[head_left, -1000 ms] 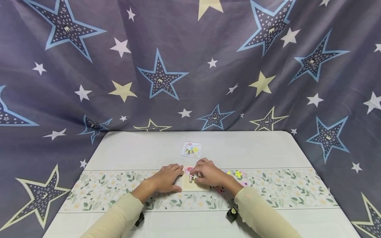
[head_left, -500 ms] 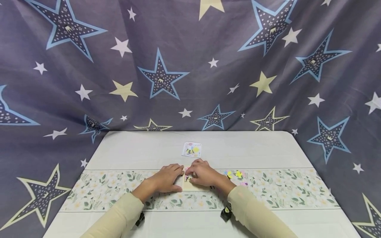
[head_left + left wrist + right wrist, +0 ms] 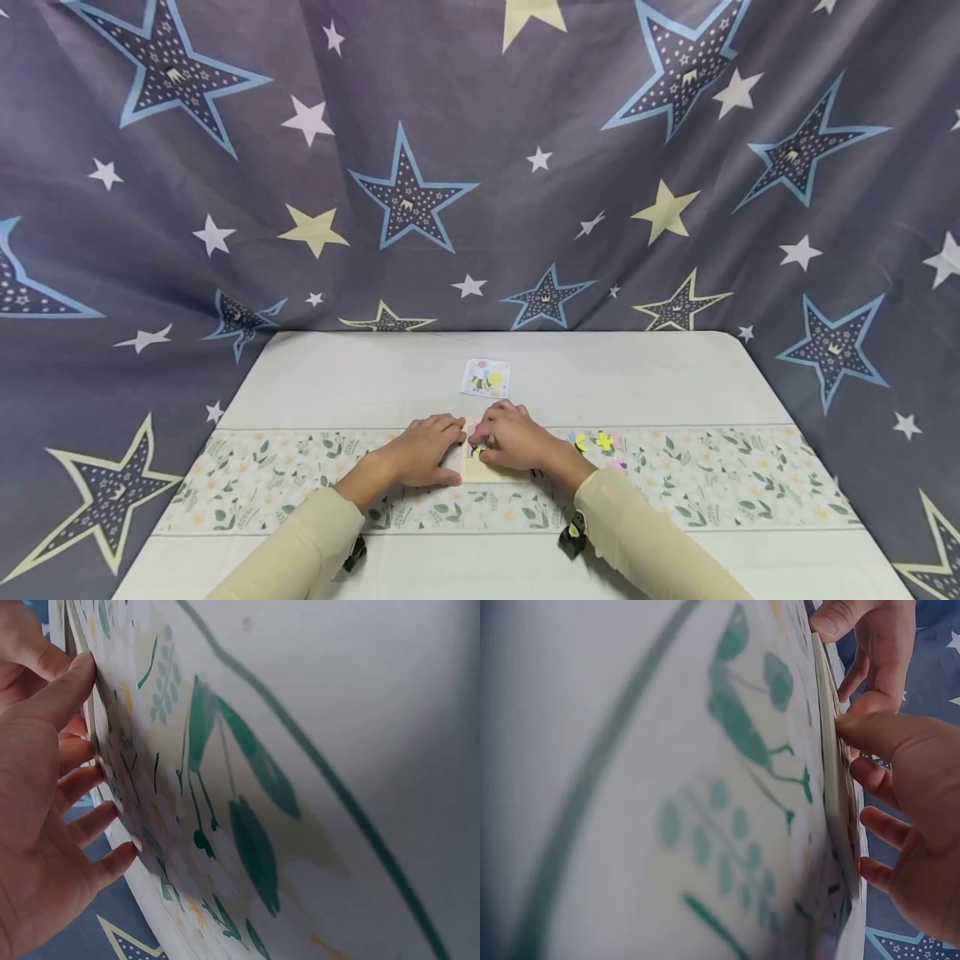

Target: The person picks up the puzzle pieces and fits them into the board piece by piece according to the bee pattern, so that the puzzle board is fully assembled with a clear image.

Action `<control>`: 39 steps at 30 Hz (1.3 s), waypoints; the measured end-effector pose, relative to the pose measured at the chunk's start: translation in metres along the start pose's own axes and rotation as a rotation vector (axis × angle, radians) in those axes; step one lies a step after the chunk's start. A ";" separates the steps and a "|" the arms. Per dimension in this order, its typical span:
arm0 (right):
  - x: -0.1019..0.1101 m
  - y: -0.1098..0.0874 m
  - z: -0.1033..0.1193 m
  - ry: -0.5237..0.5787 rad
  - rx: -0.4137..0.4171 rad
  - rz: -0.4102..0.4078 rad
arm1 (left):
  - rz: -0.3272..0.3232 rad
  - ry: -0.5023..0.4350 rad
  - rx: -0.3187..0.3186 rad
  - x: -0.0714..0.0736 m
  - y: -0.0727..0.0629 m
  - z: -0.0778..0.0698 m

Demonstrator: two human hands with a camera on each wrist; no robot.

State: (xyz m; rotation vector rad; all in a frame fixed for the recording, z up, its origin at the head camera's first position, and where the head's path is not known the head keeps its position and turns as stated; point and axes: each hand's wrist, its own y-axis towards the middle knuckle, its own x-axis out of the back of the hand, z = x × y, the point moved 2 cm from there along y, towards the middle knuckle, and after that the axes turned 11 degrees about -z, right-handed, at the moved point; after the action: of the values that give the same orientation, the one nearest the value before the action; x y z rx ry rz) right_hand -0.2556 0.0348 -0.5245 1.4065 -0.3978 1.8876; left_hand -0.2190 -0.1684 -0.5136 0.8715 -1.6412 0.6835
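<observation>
A small pale puzzle board lies on the flowered band of the table. My left hand rests along its left edge, fingers relaxed and the thumb near the front corner. Over the board, my right hand pinches a pink and dark puzzle piece between thumb and fingers, low against the board's upper left part. That hand hides much of the board. In the right wrist view, the right thumb touches the top of the board, seen edge-on. The left wrist view shows the left thumb at the board's edge.
Several loose puzzle pieces, yellow, pink and blue, lie right of the board, partly behind the right wrist. Beyond the board is a picture card with a bee. A starred curtain hangs behind the table.
My right hand has moved slightly left and carried the puzzle piece toward the board's left part, then stayed there. The left hand has kept its place.
</observation>
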 end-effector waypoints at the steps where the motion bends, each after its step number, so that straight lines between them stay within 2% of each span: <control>1: 0.000 -0.001 0.000 0.005 0.004 0.005 | 0.008 0.001 0.004 0.000 0.000 0.000; 7: 0.003 -0.005 0.000 0.040 0.017 0.009 | 0.016 -0.005 0.005 -0.002 -0.001 -0.001; 16: 0.013 -0.013 -0.005 0.065 0.018 -0.036 | 0.015 -0.018 0.018 -0.002 0.000 -0.002; 23: 0.026 -0.021 -0.021 0.095 0.015 -0.088 | 0.004 -0.025 0.021 0.000 0.000 -0.002; 39: 0.049 -0.053 -0.054 0.111 -0.050 -0.126 | -0.002 -0.018 0.015 -0.001 0.000 0.001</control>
State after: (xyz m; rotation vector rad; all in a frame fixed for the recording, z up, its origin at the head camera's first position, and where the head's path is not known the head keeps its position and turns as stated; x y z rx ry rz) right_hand -0.2612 0.1232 -0.5074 1.2579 -0.2937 1.8312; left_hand -0.2191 -0.1686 -0.5148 0.8917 -1.6531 0.6890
